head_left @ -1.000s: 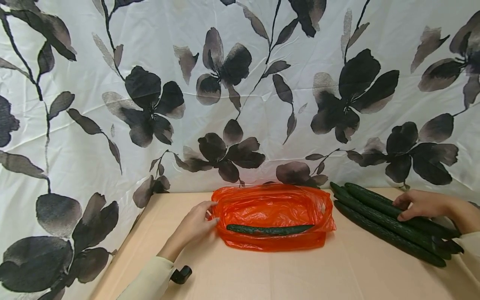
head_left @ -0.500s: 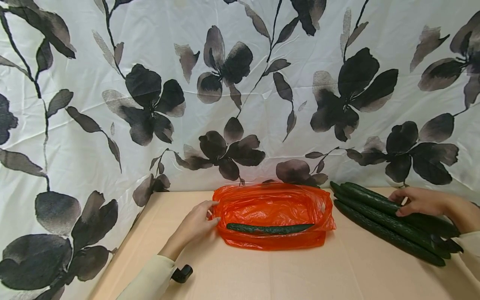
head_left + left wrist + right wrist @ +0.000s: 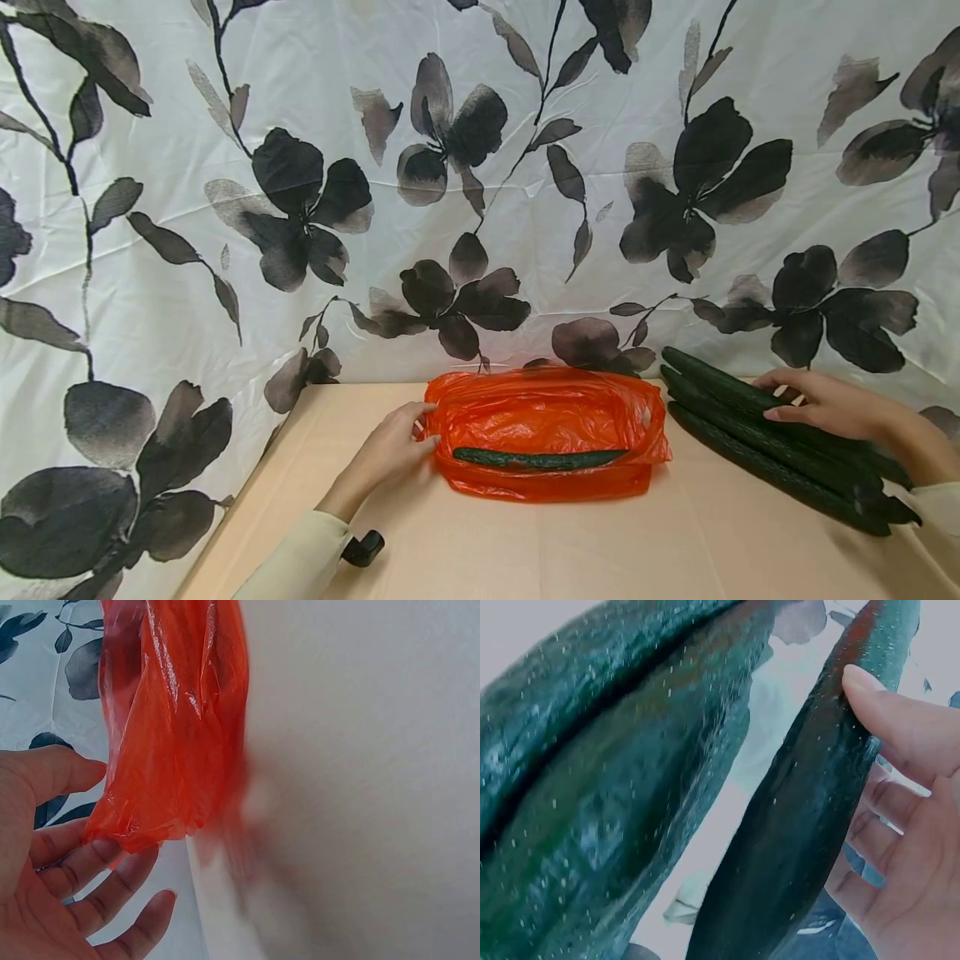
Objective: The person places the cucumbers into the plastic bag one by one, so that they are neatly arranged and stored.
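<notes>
Cucumber (image 3: 802,802) in hand: where is it found?

At the right side of the table (image 3: 585,550), along the back of a group of other cucumbers (image 3: 772,467). In the right wrist view, a gap is seen between it and two of those.

How is it grasped?

By the right hand (image 3: 840,404). The thumb is laid on one side and the fingers are bent round the other, partly hidden behind it. The forearm is angled in from the right edge, with the back of the hand turned up.

And the left hand (image 3: 390,442)?

It is placed at the left end of the red bag (image 3: 540,485), fingertips against the plastic and thumb parted from them; whether the plastic is pinched cannot be told. The forearm is slanted up from the bottom edge, in a cream sleeve (image 3: 300,554).

What is held by the bag?

One bagged cucumber (image 3: 540,459), laid lengthwise just behind the near fold.

And around them?

Behind the table, a white cloth (image 3: 315,100) is hung, printed with dark flowers and leaves.
</notes>
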### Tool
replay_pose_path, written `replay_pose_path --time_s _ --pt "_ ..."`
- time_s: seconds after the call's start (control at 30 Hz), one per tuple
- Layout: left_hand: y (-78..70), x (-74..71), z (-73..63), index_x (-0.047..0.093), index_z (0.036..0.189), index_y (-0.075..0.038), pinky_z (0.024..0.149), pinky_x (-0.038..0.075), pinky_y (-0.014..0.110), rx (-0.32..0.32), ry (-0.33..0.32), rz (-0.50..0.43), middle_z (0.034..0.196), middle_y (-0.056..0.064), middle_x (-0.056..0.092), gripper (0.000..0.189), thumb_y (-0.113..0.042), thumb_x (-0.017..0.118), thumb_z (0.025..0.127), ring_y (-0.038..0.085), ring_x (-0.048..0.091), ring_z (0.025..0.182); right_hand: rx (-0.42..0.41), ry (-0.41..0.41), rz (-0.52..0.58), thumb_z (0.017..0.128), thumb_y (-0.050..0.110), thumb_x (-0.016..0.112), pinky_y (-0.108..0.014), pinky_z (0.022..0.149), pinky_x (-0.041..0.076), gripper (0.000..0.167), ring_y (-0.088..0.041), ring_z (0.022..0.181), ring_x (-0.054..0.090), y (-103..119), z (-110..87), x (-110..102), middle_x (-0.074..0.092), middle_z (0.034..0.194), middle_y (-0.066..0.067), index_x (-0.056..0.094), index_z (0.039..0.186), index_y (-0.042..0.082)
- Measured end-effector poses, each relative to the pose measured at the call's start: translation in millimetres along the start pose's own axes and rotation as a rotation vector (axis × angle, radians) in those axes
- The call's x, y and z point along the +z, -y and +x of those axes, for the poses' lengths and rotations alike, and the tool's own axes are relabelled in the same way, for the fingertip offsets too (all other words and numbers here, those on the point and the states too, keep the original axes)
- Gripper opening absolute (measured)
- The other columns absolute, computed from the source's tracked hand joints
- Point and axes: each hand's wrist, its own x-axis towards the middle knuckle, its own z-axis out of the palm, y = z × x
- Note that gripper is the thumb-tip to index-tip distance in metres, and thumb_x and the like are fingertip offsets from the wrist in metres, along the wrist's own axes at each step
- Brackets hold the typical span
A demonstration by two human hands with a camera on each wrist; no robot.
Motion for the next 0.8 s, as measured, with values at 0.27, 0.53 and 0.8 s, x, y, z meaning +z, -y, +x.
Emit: replay_pose_path --time_s 0.27,0.53,0.8 --pt "-1.3 1.2 2.7 0.063 0.132 -0.004 0.073 0.052 0.032 -0.001 -0.004 0.001 0.11 0.006 0.067 0.05 -0.014 0.079 0.086 0.015 0.059 0.084 -0.031 -0.035 -0.013 0.093 0.023 0.074 -0.024 0.073 0.054 0.047 0.005 0.095 0.059 13.1 10.4 1.3 0.062 0.122 -0.011 0.058 0.132 0.001" --pt "-3.4 1.5 2.9 0.063 0.132 -0.004 0.073 0.052 0.033 -0.013 -0.012 -0.005 0.109 0.006 0.066 0.05 -0.015 0.079 0.086 0.016 0.059 0.085 -0.104 -0.108 -0.084 0.091 0.025 0.076 -0.027 0.073 0.055 0.041 0.003 0.096 0.06 36.9 22.7 -1.3 0.065 0.119 -0.002 0.062 0.127 0.01" --pt "-4.4 1.6 4.9 0.062 0.133 -0.002 0.074 0.053 0.033 -0.004 -0.02 -0.005 0.11 0.006 0.067 0.051 -0.013 0.078 0.086 0.015 0.06 0.085 -0.104 -0.1 -0.138 0.093 0.031 0.073 -0.037 0.082 0.057 0.043 -0.019 0.101 0.066 62.7 39.9 -3.6 0.065 0.125 -0.004 0.062 0.13 0.01"
